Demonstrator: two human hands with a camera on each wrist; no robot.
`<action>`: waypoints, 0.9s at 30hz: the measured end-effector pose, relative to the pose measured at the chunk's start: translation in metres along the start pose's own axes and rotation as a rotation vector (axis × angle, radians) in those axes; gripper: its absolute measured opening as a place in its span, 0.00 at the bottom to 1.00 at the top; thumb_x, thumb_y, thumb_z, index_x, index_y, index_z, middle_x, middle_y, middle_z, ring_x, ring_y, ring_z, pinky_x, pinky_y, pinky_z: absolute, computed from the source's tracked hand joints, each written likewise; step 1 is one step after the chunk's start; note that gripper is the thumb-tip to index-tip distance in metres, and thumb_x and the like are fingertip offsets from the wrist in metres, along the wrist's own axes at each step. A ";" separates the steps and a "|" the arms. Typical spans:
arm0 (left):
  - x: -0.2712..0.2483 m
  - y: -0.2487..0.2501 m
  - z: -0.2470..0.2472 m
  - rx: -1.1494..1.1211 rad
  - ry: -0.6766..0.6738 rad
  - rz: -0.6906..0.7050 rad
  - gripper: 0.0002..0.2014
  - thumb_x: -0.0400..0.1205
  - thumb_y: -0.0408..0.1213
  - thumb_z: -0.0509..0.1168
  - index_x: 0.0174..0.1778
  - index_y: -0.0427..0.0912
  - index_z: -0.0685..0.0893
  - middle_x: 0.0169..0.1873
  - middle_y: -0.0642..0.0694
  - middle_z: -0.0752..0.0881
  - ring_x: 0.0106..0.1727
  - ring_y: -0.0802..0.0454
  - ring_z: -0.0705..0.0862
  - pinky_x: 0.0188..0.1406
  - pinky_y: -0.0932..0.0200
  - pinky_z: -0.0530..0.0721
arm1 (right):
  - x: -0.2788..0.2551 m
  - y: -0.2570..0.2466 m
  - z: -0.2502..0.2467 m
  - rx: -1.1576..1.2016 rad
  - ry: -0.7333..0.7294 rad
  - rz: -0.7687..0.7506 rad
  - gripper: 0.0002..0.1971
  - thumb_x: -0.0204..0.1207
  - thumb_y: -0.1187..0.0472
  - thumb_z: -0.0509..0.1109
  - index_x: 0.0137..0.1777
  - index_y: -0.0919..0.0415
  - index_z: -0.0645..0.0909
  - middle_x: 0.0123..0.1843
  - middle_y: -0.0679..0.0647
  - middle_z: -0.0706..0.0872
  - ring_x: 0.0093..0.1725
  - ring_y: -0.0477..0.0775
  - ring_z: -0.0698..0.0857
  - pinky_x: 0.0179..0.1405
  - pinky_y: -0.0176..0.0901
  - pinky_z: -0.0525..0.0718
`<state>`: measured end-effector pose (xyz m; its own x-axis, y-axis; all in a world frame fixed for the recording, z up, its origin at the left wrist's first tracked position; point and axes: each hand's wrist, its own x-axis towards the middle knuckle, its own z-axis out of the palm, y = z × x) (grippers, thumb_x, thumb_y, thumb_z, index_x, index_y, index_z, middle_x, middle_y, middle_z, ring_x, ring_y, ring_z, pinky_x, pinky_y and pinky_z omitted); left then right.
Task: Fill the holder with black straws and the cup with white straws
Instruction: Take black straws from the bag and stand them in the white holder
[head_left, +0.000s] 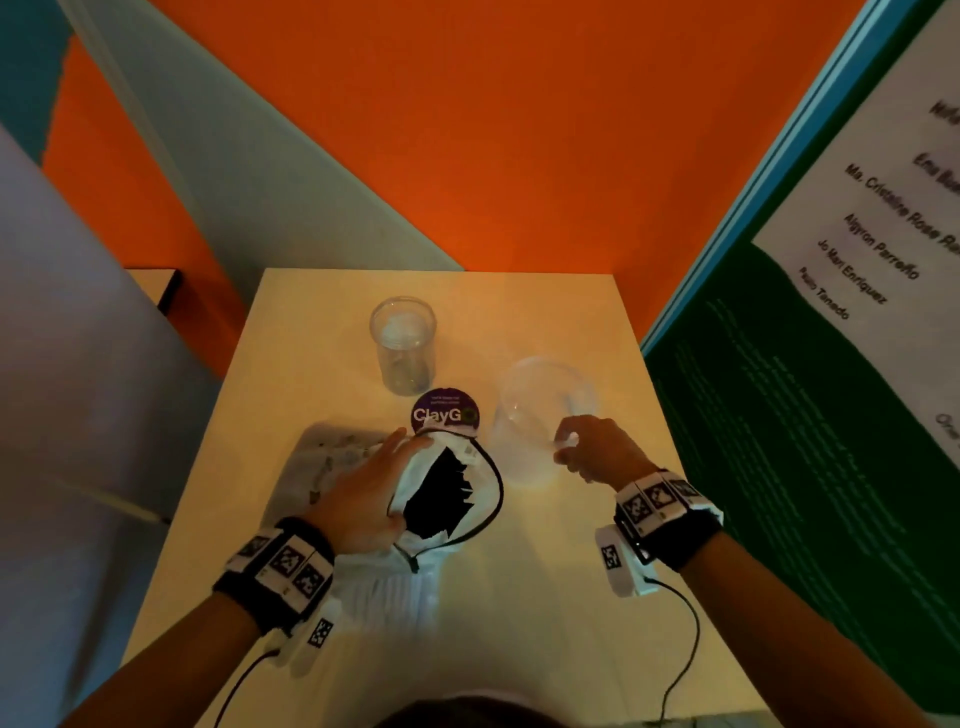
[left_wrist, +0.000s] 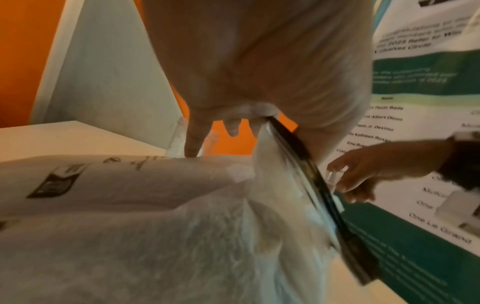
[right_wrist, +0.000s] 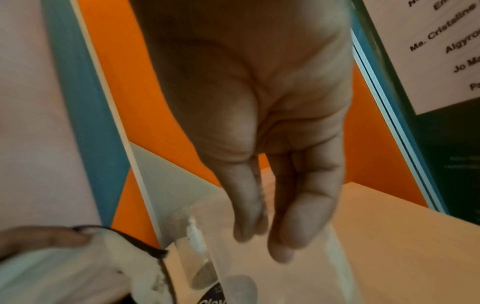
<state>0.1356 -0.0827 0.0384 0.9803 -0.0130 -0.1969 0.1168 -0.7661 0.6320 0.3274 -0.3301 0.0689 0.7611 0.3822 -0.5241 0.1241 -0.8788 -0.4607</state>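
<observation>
Over the pale worktop (head_left: 545, 545) the person's left hand (head_left: 363, 499) lies on the white zip pouch (head_left: 447, 488), fingers (head_left: 387, 449) stretched fairly straight over its left edge, thumb tucked at the open mouth and holding it apart. Inside that mouth sits a dark mass, the black straws (head_left: 441, 493), with white paper-wrapped straws (head_left: 395, 587) showing through the lower part of the pouch. The black zip edge (left_wrist: 311, 176) runs right beside the thumb in the left wrist view.

The right hand (head_left: 597, 452) is at the near rim of the clear cup (head_left: 540, 410), fingers curled narrow with thumb and fingertips pinched together on something small and pale; what it is cannot be told. In the right wrist view the fingers (right_wrist: 303, 216) hang down close together above the cup's wall (right_wrist: 207, 263).

Further back stands the clear cylindrical holder (head_left: 402, 345), upright, well apart from the cup. Between them, just beyond the pouch, lies a round purple ClayGo sticker (head_left: 445, 413). A printed plastic wrapper (head_left: 322, 457) lies flat under the left hand's fingers. A green and white poster (head_left: 831, 312) stands along the right side
</observation>
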 end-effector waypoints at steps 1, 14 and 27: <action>-0.001 0.000 0.005 -0.013 -0.015 0.021 0.49 0.71 0.28 0.67 0.77 0.69 0.45 0.83 0.51 0.49 0.82 0.48 0.58 0.65 0.61 0.72 | -0.011 -0.001 0.000 -0.063 -0.027 0.001 0.08 0.75 0.61 0.73 0.53 0.55 0.80 0.43 0.58 0.86 0.35 0.55 0.83 0.41 0.46 0.84; -0.021 0.013 0.019 0.040 0.045 0.107 0.47 0.72 0.30 0.71 0.82 0.53 0.50 0.77 0.44 0.64 0.49 0.63 0.76 0.38 0.85 0.72 | -0.047 -0.087 0.141 -0.376 -0.002 -0.590 0.25 0.82 0.58 0.63 0.77 0.68 0.68 0.76 0.65 0.68 0.73 0.65 0.70 0.70 0.56 0.75; -0.025 -0.009 0.022 0.234 0.152 0.016 0.25 0.83 0.43 0.64 0.77 0.44 0.70 0.84 0.47 0.51 0.85 0.47 0.50 0.77 0.38 0.65 | -0.035 -0.088 0.171 -0.553 0.028 -0.334 0.25 0.84 0.60 0.57 0.78 0.67 0.59 0.74 0.65 0.68 0.71 0.67 0.71 0.66 0.56 0.76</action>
<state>0.1068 -0.0899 0.0211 0.9964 0.0569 -0.0626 0.0787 -0.8943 0.4406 0.1814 -0.2173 0.0055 0.6399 0.6597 -0.3942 0.6612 -0.7340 -0.1550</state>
